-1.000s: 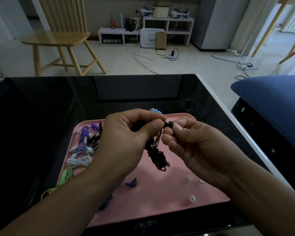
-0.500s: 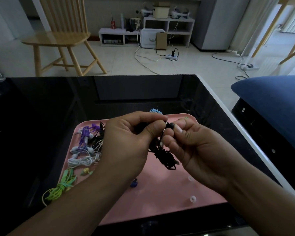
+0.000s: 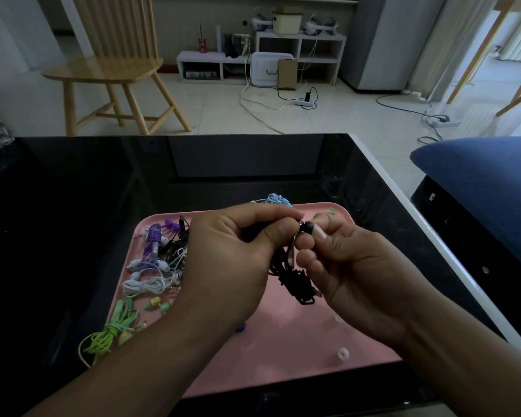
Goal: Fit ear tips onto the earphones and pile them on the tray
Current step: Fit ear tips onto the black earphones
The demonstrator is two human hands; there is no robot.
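The left hand (image 3: 235,260) pinches a black earbud (image 3: 301,227) of the black wired earphones (image 3: 295,281) in a narrow grip; the right hand (image 3: 352,272) pinches a small black rubber ear tip (image 3: 309,227) against it. The tangled cord hangs between both hands above the flat pink plastic tray (image 3: 283,356). Purple, white and green earphones (image 3: 160,263) lie piled at the tray's left; a clear ear tip (image 3: 343,354) sits near right. The tray rests on a glossy black surface (image 3: 73,221).
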